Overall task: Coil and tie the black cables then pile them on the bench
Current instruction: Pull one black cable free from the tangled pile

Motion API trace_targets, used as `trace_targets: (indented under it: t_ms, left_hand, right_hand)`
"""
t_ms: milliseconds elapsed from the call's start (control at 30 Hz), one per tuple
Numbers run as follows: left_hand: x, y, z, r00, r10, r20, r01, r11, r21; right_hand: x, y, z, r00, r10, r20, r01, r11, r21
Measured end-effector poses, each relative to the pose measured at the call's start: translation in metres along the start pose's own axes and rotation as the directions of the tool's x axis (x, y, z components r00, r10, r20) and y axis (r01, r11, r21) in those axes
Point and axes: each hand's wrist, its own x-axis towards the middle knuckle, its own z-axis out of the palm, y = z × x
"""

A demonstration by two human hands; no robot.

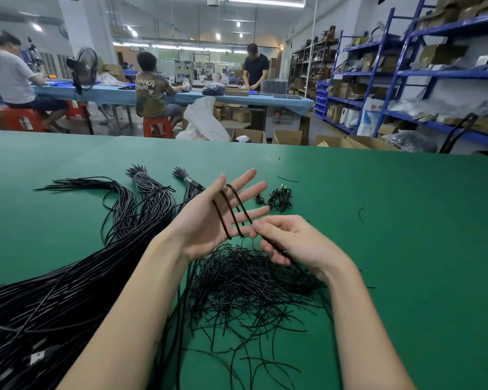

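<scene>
Fingers (pixel 245 190) of left hand (pixel 209 218), mid-frame, are spreading straight under thin, limp black cable (pixel 231 212); right hand (pixel 290 240) is pinching its light, slippery tail.

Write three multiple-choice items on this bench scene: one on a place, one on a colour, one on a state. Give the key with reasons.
1. Where does the small pile of finished black cable coils lie?
A. beyond the right hand's fingertips
B. at the near bench edge
C. on the blue shelves

2. What colour is the bench's flat mat?
A. grey
B. green
C. red

3. What is the left hand doing?
A. making a fist
B. lying flat on the mat
C. held up with fingers straight, thin black cable looped round them

Key: 1 A, the coils sit on the mat past the right hand; 2 B, the mat is green all over; 3 C, cable loops cross the straight fingers while the right hand pinches the strand.
</scene>
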Motion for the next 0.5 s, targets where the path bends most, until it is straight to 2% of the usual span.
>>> trace_targets:
  t_ms: [100,200,300,400,500]
  left_hand:
    - [0.0,-0.003,-0.002,0.997,0.0,0.077,0.004,0.999,-0.05]
    - [-0.001,-0.002,-0.005,0.986,0.033,0.16,-0.017,0.994,-0.105]
    - [-0.005,-0.001,-0.005,0.957,-0.005,0.29,0.028,0.997,-0.075]
    - [-0.01,0.0,-0.005,0.903,-0.197,0.383,0.149,0.977,0.15]
    - [-0.01,-0.001,0.0,0.826,-0.424,0.37,0.29,0.884,0.366]
  right_hand:
    - [-0.002,0.003,-0.006,0.998,0.063,0.007,-0.062,0.998,-0.018]
    - [-0.007,0.009,-0.011,0.982,0.161,0.101,-0.159,0.987,-0.027]
    - [-0.011,0.012,-0.014,0.982,0.163,0.093,-0.158,0.985,-0.065]
    - [-0.011,0.009,-0.018,0.992,0.114,-0.049,-0.123,0.953,-0.278]
    - [-0.009,0.003,-0.022,0.995,0.052,-0.087,-0.074,0.961,-0.268]
